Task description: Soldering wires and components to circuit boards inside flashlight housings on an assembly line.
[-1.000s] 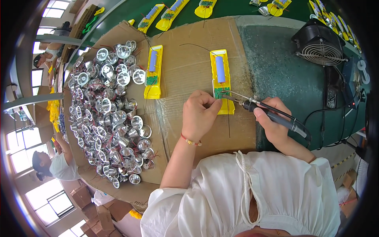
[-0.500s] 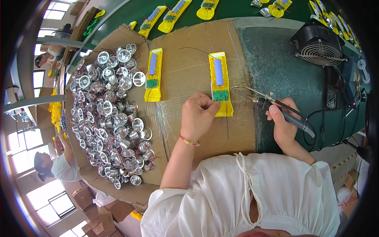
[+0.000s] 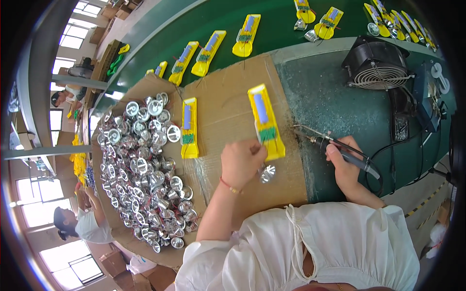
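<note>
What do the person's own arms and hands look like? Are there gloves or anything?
No gloves! The left hand and right hand are both bare. The left wrist wears a thin red bracelet with small yellowish beads; no bracelet shows on the right. Loose, gathered white sleeves leave the forearms uncovered.

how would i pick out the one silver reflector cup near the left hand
Find the brown cardboard sheet in mid-picture, then the left hand over it. Just to that hand's lower right, by the lower end of the yellow housing, is the shiny silver reflector cup. Unlike the similar cups heaped at the left, it is well apart from the pile.
</note>
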